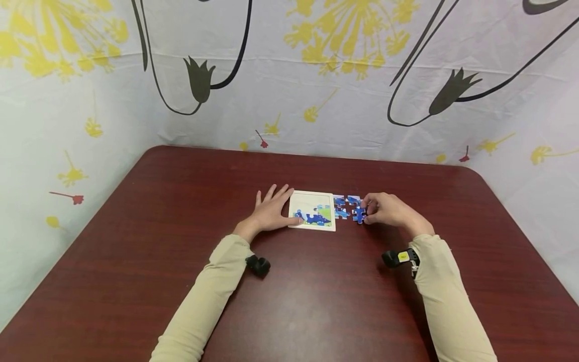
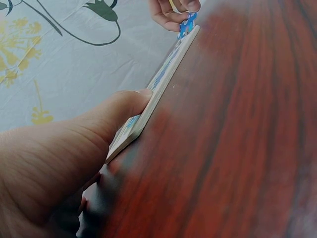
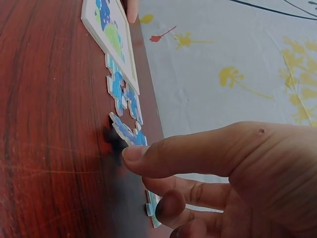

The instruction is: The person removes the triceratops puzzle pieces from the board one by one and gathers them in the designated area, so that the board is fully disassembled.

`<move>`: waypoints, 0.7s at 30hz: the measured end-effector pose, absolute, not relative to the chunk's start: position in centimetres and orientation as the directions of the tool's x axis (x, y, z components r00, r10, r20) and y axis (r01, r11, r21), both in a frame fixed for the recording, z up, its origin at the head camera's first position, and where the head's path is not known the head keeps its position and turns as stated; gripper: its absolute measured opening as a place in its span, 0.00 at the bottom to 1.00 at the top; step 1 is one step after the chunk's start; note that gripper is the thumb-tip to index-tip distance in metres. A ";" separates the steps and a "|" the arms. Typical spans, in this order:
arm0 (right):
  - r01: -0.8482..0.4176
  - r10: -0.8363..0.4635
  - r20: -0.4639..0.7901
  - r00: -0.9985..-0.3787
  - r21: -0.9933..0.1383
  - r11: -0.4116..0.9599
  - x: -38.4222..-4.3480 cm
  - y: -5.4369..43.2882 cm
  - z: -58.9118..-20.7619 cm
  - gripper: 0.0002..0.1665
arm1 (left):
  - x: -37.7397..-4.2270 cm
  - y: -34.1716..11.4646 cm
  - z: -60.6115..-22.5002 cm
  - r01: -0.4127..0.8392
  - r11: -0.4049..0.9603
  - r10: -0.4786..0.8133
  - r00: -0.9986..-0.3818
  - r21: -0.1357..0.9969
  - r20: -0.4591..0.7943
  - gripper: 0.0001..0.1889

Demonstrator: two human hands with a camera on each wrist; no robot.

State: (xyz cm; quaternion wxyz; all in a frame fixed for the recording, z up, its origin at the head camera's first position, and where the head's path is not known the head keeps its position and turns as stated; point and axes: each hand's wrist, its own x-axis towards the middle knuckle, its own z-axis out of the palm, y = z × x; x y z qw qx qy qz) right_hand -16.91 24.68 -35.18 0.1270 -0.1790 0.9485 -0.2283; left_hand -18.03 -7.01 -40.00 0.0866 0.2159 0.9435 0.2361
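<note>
A square puzzle board (image 1: 312, 194) with a pale raised rim lies on the table, a few blue and green pieces fitted along its near side. My left hand (image 1: 270, 211) rests at its left side, fingers spread, the thumb pressing the near-left corner. To the right of the board, my right hand (image 1: 384, 210) pinches a blue puzzle piece (image 1: 359, 215) between thumb and fingers. That piece (image 3: 125, 130) is tilted up from the table in the right wrist view. Several loose pieces (image 1: 341, 213) lie between the board and the right hand.
The dark red-brown wooden table (image 1: 289, 301) has rounded far corners. A white cloth (image 1: 253, 100) printed with yellow and dark flowers hangs behind and beside it. Each wrist wears a black camera (image 1: 259, 265) on a strap.
</note>
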 end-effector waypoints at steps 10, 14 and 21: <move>-0.283 -0.404 -0.162 -0.900 -0.488 0.826 -16.9 24.6 -35.4 0.16 | -18.1 -7.0 -40.2 0.367 0.794 0.448 -0.892 0.485 -0.057 0.48; -0.285 -0.407 -0.162 -0.899 -0.490 0.824 -17.0 24.7 -35.6 0.16 | -18.1 -7.0 -40.2 0.366 0.795 0.446 -0.894 0.484 -0.056 0.48; -0.299 -0.423 -0.142 -0.895 -0.512 0.805 -17.0 24.7 -35.7 0.15 | -18.0 -7.0 -40.2 0.365 0.793 0.444 -0.894 0.488 -0.052 0.48</move>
